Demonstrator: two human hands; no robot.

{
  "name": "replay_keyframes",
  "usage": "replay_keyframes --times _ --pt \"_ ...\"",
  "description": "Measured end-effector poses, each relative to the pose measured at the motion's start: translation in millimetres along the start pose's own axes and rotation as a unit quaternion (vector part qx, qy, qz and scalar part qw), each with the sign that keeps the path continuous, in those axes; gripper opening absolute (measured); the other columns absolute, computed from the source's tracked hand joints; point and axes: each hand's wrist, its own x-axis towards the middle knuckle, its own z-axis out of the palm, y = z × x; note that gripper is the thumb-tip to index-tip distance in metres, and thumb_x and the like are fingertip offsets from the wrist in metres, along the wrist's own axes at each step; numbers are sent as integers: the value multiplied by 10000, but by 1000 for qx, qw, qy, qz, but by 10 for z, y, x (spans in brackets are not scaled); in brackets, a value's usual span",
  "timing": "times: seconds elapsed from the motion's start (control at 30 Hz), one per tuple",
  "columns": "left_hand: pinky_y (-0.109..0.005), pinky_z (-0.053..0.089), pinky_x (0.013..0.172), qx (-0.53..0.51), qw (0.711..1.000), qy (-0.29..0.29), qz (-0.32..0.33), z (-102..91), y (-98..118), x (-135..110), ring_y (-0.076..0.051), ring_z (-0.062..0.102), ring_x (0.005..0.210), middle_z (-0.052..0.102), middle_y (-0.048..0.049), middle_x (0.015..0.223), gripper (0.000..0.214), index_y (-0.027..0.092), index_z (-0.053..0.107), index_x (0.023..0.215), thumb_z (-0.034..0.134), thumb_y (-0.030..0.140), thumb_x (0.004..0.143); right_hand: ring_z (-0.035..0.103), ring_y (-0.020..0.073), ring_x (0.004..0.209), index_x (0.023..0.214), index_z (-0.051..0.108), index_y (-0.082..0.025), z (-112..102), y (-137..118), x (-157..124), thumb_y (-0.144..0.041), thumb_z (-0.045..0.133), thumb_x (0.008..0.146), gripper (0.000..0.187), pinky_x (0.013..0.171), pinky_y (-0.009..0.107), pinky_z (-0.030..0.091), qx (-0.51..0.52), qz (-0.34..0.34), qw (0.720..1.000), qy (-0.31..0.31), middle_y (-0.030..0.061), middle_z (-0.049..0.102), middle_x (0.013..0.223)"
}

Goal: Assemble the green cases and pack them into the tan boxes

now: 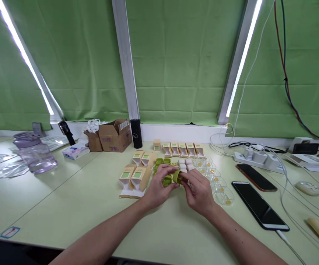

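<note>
Between my hands, above the table, is a small olive-green plastic case (177, 177), tilted with its open side toward the right. My left hand (161, 186) grips it from the left between fingers and thumb. The fingers of my right hand (199, 189) are closed at its right side and partly hide its opening; whether they hold something inside cannot be made out. Just behind the hands stand several more green cases (159, 161), partly covered by my left hand. White rounded pieces (185, 162) sit beside them, and clear plastic covers with yellow dots (219, 181) are rowed to the right.
Folded card boxes with green labels (139, 173) lie left of my hands, with more cartons (183, 149) behind. A phone (259, 204), another phone (256, 177), a power strip (259, 162) and cables lie right. A cardboard box (115, 136) and purple bottle (36, 154) stand left.
</note>
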Motion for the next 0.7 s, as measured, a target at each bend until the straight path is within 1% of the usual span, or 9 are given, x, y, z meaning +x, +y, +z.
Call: replay_keyframes --times 0.07,0.13,0.2,0.27,0.4,0.5,0.63,0.7 --pt "-453 551 1068 11 1000 17 -2 -12 6 4 -258 606 1185 582 -101 1255 417 263 693 1257 797 194 858 655 261 843 1253 636 -240 -11 -9 -9 -106 560 948 342 703 405 546 13 0 1000 11 78 703 912" --pt "-459 539 1075 31 999 40 -6 -20 4 8 -271 587 1210 589 -96 1238 435 269 711 1236 806 157 827 677 289 974 1324 602 -246 -4 -12 -23 -103 568 934 416 773 441 591 14 10 1000 15 111 710 1058" --pt "-469 528 1084 52 997 59 -8 -25 -2 12 -289 560 1243 603 -92 1211 447 272 731 1208 829 138 793 665 314 1127 1395 564 -249 17 -9 -39 -108 573 928 488 846 466 621 11 28 1000 7 145 675 1236" --pt "-479 520 1088 71 995 68 -6 -25 -8 16 -299 541 1251 627 -86 1175 445 279 743 1192 849 153 778 650 319 1202 1461 522 -256 44 -4 -53 -116 568 935 546 879 469 643 13 45 999 -6 158 629 1336" --pt "-502 510 1088 98 993 64 8 -21 -11 19 -305 528 1228 679 -78 1134 439 297 749 1216 871 246 798 629 324 1274 1509 493 -274 86 14 -69 -126 550 957 574 896 469 668 27 55 998 -14 162 589 1388" --pt "-516 507 1090 100 993 53 16 -18 -9 15 -313 527 1223 697 -83 1138 434 296 750 1225 879 298 810 627 325 1289 1524 480 -285 101 34 -79 -111 539 960 593 912 479 669 31 53 998 -18 156 600 1396" --pt "-502 527 1088 75 996 45 3 -18 3 2 -314 554 1256 667 -105 1206 480 278 715 1268 874 322 818 655 317 1234 1500 501 -277 114 58 -97 -99 543 959 571 921 486 665 38 71 996 -24 151 622 1376" --pt "-477 546 1070 52 998 41 -3 -19 14 -1 -299 587 1250 632 -121 1261 455 259 685 1300 814 346 873 659 311 1220 1488 512 -274 119 67 -103 -96 544 957 561 902 471 671 50 87 995 -19 152 603 1397"
